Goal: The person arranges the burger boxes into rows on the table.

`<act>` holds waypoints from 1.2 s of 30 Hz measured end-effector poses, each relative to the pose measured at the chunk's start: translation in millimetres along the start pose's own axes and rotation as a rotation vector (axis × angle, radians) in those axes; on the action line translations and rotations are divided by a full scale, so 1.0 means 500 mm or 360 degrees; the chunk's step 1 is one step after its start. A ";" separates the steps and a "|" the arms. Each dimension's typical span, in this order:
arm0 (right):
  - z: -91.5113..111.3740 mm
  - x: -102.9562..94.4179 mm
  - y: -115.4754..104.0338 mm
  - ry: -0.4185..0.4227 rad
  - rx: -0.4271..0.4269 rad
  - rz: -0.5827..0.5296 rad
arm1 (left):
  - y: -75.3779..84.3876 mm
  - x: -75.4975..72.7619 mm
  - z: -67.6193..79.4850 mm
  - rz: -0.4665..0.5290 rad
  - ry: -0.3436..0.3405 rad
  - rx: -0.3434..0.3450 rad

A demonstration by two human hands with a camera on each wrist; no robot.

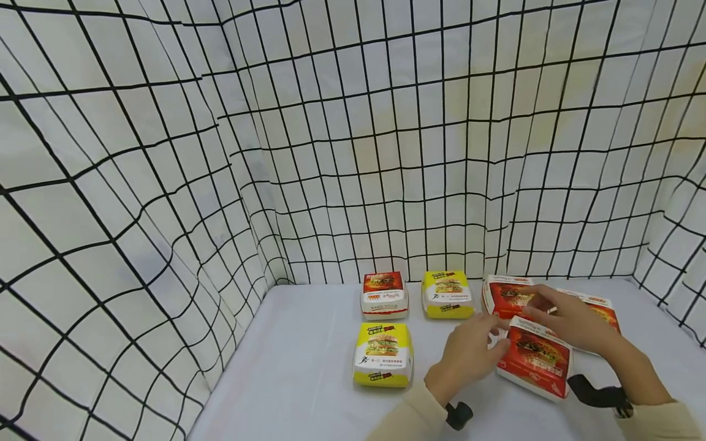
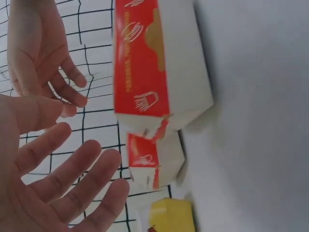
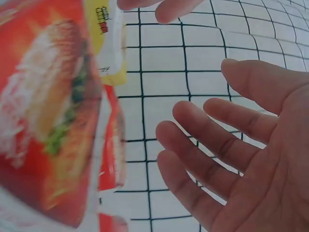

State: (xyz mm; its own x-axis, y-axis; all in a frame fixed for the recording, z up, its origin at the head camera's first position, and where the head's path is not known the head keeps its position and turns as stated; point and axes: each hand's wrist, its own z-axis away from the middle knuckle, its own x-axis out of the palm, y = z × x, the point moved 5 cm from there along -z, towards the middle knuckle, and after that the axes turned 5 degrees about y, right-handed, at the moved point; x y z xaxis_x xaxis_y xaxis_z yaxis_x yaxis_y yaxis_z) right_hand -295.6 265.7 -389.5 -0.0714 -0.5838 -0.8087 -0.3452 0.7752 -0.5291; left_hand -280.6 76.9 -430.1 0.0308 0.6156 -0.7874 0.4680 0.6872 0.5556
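Observation:
A red-and-white burger box (image 1: pixel 537 364) lies slightly turned on the table in front of me. Beside its left edge is my left hand (image 1: pixel 469 349), fingers loosely spread and nothing in them. My right hand (image 1: pixel 576 321) hovers over the far right edge of that box, thumb and fingers relaxed. In the left wrist view, the palm of the left hand (image 2: pixel 63 179) faces the red carton side (image 2: pixel 140 63). From the right wrist, the open right hand (image 3: pixel 236 159) shows apart from the burger picture on the box (image 3: pixel 48 111).
Behind the right hand are two more red boxes (image 1: pixel 504 297), (image 1: pixel 601 309), the second partly hidden. Farther left stand a red-and-white box (image 1: pixel 384 295) and two yellow burger boxes (image 1: pixel 448 295), (image 1: pixel 383 355). White cloth walls with black netting (image 1: pixel 353 153) enclose the table (image 1: pixel 276 367).

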 end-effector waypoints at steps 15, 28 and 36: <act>0.040 0.028 0.089 -0.0057 0.0161 0.0076 | -0.011 0.092 0.037 0.0133 -0.0002 -0.0395; 0.046 0.044 0.124 -0.0260 0.0246 0.0123 | -0.005 0.092 0.043 0.0054 0.0019 -0.0362; 0.046 0.058 0.102 -0.0271 0.0212 0.0072 | -0.014 0.072 0.038 0.0073 -0.0027 -0.0431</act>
State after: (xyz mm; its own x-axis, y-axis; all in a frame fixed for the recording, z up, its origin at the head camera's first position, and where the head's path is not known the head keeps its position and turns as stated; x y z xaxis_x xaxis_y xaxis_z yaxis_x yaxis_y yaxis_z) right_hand -293.9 293.6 -445.8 0.0788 -0.5072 -0.8582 -0.2179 0.8313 -0.5113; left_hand -266.0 86.8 -467.6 0.0624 0.6437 -0.7627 0.2126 0.7381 0.6403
